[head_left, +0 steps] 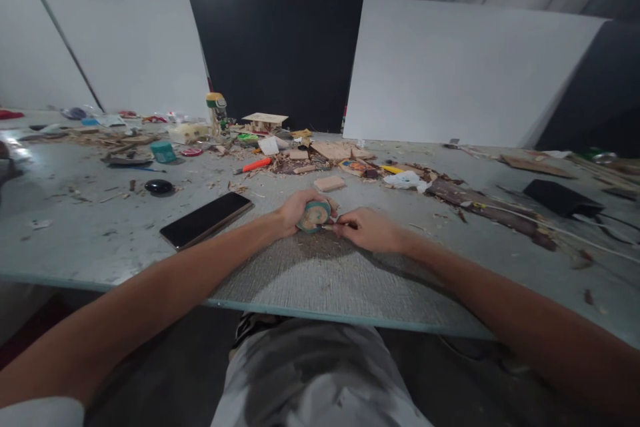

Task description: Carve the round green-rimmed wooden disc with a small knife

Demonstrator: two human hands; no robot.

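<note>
Grey-and-white clothing point(320, 373) was seen below the littered surface point(320, 290). Over its bare front, a round teal-rimmed piece point(315, 217) was gripped by the left hand point(296, 209), rim apparently done, tan face mostly left plain; beside its edge, a thin stick point(328, 227) was pinched by the right hand point(370, 229).

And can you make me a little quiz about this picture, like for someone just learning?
1. Pick one. The round, teal-edged piece is cupped in:
A) no hand
B) the left hand
C) a cardboard box

2. True or false: the phone lies nearer the left hand than the right hand.

3. Fill in: the slim tool lying beyond the phone is bright ____.

Key: 1 B; 2 true; 3 orange.
</note>
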